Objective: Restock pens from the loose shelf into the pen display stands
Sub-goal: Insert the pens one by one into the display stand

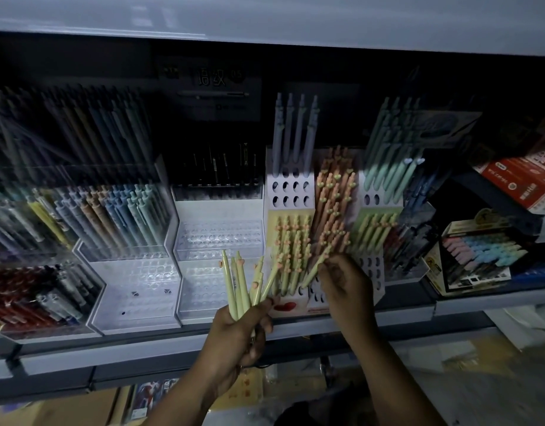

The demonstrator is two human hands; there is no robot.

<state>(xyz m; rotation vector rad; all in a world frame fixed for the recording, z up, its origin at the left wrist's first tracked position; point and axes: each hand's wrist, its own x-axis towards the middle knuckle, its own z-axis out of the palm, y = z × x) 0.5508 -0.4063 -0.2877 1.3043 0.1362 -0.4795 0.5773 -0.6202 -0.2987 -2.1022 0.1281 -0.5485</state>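
Observation:
My left hand (pixel 240 327) grips a fanned bunch of pale yellow-green pens (pixel 239 281) with pink tops, held in front of the shelf edge. My right hand (pixel 346 287) pinches one more pale green pen (pixel 315 269), tilted, its lower end at the holes of the white tiered pen display stand (pixel 289 192). That stand holds lilac pens at its top left, yellow pens (pixel 291 250) lower left, orange pens (pixel 332 204) in the middle, and teal and green pens at its right. Several holes in the stand are bare.
Clear acrylic stands (pixel 219 241) with bare holes sit left of the white stand; further left are stands full of coloured pens (pixel 111 210). Boxed goods (pixel 477 253) and a red carton (pixel 529 179) lie at right. The grey shelf edge (pixel 142 345) runs below; cartons lie underneath.

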